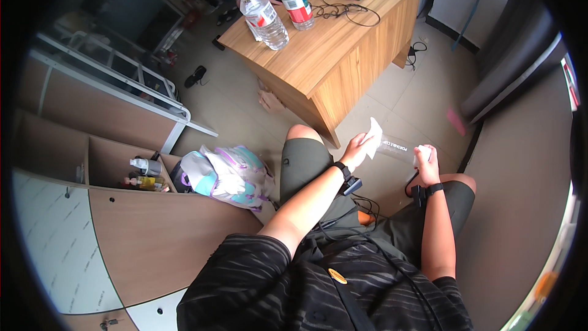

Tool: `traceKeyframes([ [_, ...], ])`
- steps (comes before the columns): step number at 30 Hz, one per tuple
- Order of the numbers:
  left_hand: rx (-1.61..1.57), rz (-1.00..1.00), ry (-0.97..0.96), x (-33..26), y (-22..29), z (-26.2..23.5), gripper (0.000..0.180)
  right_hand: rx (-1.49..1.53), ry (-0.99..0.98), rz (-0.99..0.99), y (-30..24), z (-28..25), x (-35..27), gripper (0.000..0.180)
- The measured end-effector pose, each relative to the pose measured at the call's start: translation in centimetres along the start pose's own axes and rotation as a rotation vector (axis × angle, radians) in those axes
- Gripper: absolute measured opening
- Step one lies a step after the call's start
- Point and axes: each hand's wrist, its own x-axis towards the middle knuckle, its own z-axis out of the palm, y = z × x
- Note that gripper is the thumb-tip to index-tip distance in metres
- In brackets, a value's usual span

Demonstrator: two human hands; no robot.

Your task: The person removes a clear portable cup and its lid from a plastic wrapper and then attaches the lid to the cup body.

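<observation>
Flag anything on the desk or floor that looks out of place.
A black cable lies in loose loops on the wooden desk, untidy rather than coiled; a dark shoe lies out on the floor to its left. No spill shows.

Left hand (pixel 355 151) holding white tissue (pixel 374 136); clear cylinder (pixel 395 146) between it and right hand (pixel 427 164); bottles (pixel 296 7) on desk (pixel 352 46).

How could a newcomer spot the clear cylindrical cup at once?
Find the brown wooden desk. On the person's side of it, the clear cylindrical cup shows between the left hand, gripping a white tissue, and the right hand. Unlike the desk's clear plastic bottles, it shows no coloured label.
</observation>
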Motion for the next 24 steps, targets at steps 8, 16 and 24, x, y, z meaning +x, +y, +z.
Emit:
traceKeyframes([
  [8,0.028,-0.015,0.006,0.4,-0.8,-1.2,0.034,0.084,-0.081,0.025,0.2,-0.1,0.2,0.043],
  [16,0.019,0.034,-0.014,0.5,-0.9,-0.5,0.031,-0.001,-0.028,-0.010,0.5,-0.4,0.5,0.043],
  [24,0.006,0.016,-0.053,-0.3,0.6,0.1,0.032,-0.037,-0.002,-0.028,1.8,-1.5,1.0,0.040],
])
